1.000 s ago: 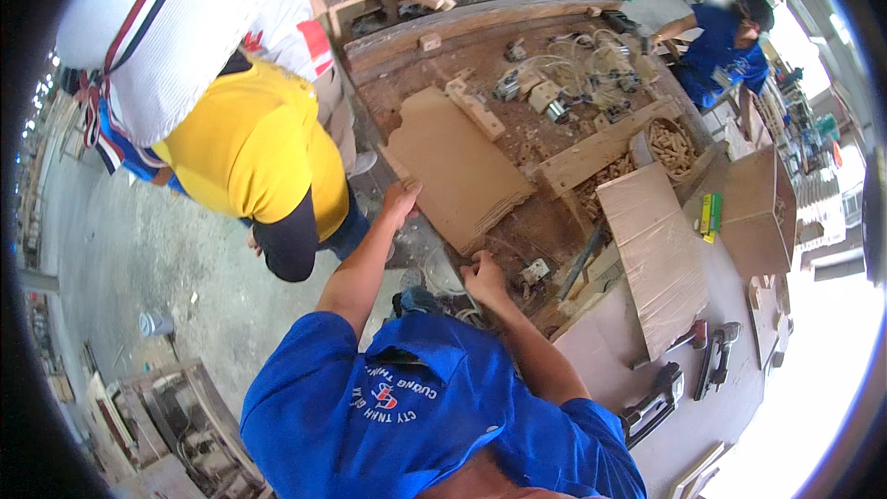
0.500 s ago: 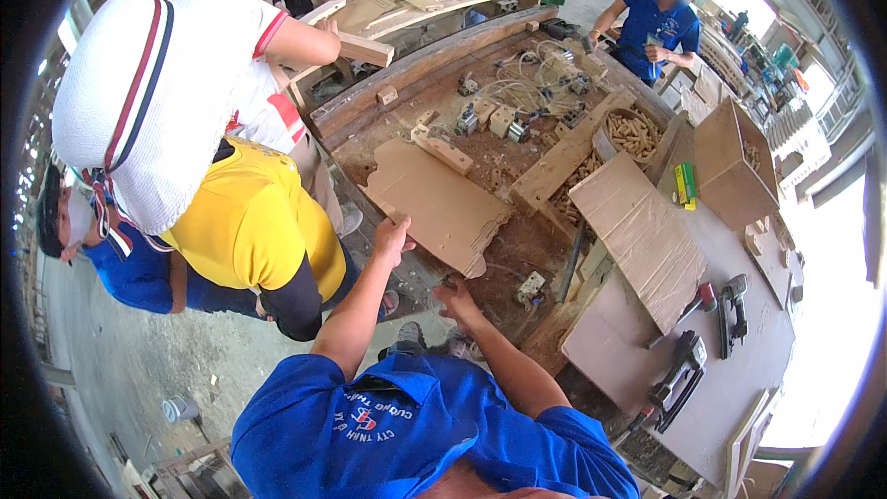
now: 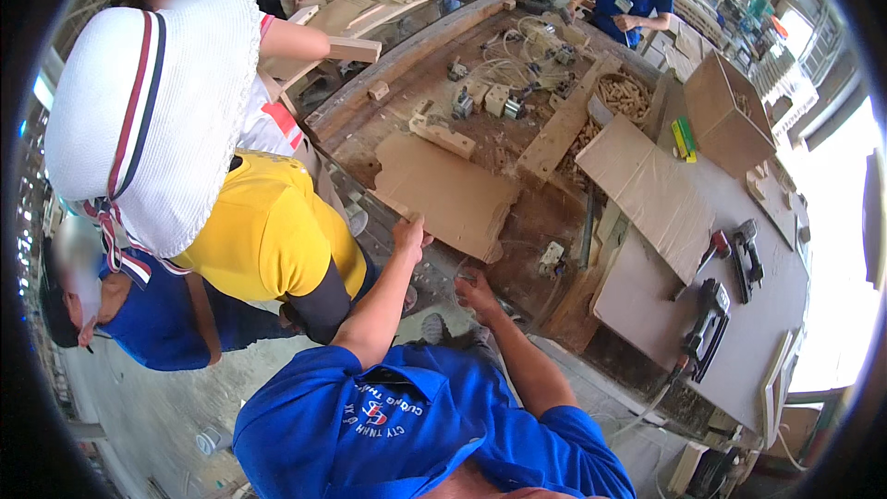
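My left hand [image 3: 410, 237] is closed at the near left edge of a torn brown cardboard sheet [image 3: 448, 196] lying on the workbench. What its fingers hold, if anything, is hidden. Just off the bench's near edge is my right hand [image 3: 475, 294], its fingers curled in; I cannot make out anything in them. A long wooden piece [image 3: 442, 136] rests beyond the cardboard. To the right of the sheet sits a small metal fitting [image 3: 552, 259] on the dusty bench top.
A person in a yellow top and white hat [image 3: 152, 120] stands close on my left. Nail guns [image 3: 707, 328] and a cardboard panel [image 3: 647, 194] lie on the right-hand table, near a box [image 3: 725, 115]. Wooden dowels [image 3: 624, 97] and tangled hoses [image 3: 531, 51] are farther back.
The whole view has shifted a little. My right hand's fingers have curled in from a more spread pose. My left hand stays by the cardboard edge, its fingers more closed.
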{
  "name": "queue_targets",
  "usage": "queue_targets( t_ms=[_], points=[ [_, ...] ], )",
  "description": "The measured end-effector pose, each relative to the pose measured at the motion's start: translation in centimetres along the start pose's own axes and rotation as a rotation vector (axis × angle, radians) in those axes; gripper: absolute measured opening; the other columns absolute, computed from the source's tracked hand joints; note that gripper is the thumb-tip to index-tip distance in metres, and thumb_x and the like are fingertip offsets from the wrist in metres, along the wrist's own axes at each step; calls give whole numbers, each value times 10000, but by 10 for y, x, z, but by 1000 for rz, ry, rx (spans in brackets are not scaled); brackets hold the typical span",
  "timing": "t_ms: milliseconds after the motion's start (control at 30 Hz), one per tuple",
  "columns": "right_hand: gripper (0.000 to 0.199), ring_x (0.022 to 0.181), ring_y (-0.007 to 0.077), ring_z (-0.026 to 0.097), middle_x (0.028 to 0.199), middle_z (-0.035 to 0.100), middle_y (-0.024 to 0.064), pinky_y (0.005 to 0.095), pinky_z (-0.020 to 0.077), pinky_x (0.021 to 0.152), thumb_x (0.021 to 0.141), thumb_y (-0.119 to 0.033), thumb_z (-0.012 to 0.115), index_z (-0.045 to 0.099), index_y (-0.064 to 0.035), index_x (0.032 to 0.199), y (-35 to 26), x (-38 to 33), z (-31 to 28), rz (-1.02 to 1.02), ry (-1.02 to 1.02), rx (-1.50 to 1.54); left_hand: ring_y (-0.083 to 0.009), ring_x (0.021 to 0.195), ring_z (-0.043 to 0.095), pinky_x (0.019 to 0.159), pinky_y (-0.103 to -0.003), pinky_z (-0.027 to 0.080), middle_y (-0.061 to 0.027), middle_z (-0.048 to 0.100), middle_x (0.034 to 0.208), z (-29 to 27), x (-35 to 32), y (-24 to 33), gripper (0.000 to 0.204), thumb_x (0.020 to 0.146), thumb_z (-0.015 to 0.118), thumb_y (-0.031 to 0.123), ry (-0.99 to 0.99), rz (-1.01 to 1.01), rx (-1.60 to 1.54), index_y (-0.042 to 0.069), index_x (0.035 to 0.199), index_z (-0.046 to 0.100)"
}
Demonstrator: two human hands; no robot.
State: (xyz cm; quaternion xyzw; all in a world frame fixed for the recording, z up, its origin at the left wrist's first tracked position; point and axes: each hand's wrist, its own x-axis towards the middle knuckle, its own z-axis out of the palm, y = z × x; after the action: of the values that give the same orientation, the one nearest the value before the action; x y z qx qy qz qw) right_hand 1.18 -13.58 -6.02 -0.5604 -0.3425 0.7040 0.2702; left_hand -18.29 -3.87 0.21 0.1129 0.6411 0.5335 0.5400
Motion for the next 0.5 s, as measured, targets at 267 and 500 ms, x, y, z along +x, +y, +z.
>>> queue_targets(
  t_ms=[267,500],
  points=[
    [577,1024,214,660,1249,693,115,397,557,793,967,-377,753,590,-57,1419,43,-21,5,110,27,-196,-131,535,547,421,-308,384,-15,610,760,-11,12,-25,123,1034,669,205,0,46,-66,102,1035,602],
    [435,933,189,660,1179,682,76,367,530,672,992,-317,710,622,-71,1341,70,-33,-13,48,85,-129,-148,592,577,457,-330,443,-44,622,834,-6,18,-3,151,1042,635,189,114,208,-29,61,1003,564]
  ],
)
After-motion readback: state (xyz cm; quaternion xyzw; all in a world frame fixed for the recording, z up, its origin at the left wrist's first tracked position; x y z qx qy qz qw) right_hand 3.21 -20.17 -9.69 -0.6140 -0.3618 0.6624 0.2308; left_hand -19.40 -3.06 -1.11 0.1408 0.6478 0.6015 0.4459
